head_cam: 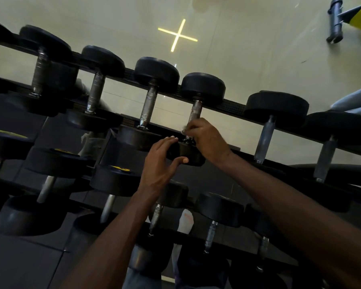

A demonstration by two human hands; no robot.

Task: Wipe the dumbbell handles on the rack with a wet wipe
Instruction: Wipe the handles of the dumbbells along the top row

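Observation:
A black rack carries rows of black dumbbells with metal handles. My right hand grips the lower part of one top-row dumbbell's handle, with a bit of crumpled wet wipe showing at its fingers. My left hand is spread around that dumbbell's near head, thumb under it and fingertips on its top edge. The far head rests on the rear rail. To the left stand other top-row handles.
More dumbbells fill the lower rows. A mirror wall behind the rack reflects a yellow cross light. A white sock and foot show below. Larger dumbbells sit to the right.

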